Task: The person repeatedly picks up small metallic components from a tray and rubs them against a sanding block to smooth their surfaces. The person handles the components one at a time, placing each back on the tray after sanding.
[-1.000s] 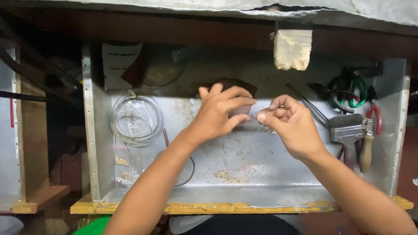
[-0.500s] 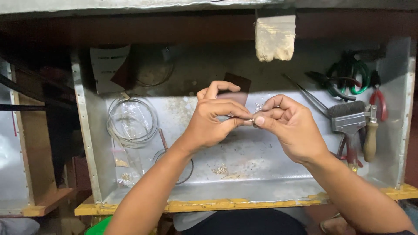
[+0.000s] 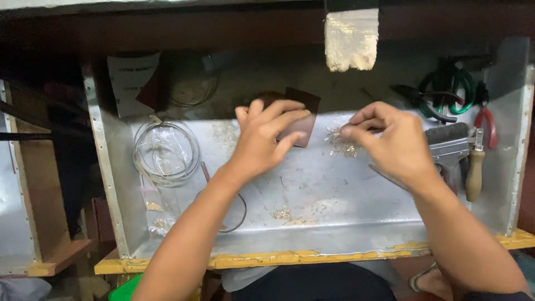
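I work over a shallow metal-lined tray [image 3: 334, 223]. My left hand [image 3: 264, 142] hovers at its middle with fingers spread and nothing in them, partly covering a dark brown flat card [image 3: 304, 111] leaning at the back. My right hand [image 3: 390, 142] is to the right, thumb and forefinger pinched together at the top of a small cluster of silvery pieces [image 3: 341, 146] lying on the tray. The two hands are apart.
A coil of wire in a clear bag [image 3: 164, 153] lies at the left. A thin wire loop [image 3: 237, 214] lies near the front. A wooden-handled tool [image 3: 475, 170], a metal tool [image 3: 448, 147] and green-handled [image 3: 446, 89] and red-handled [image 3: 489, 120] pliers crowd the right. A pale block [image 3: 351, 39] hangs above.
The hands, held together on a small silvery piece, have parted. The right hand dropped to the cluster on the tray and the left hand opened.
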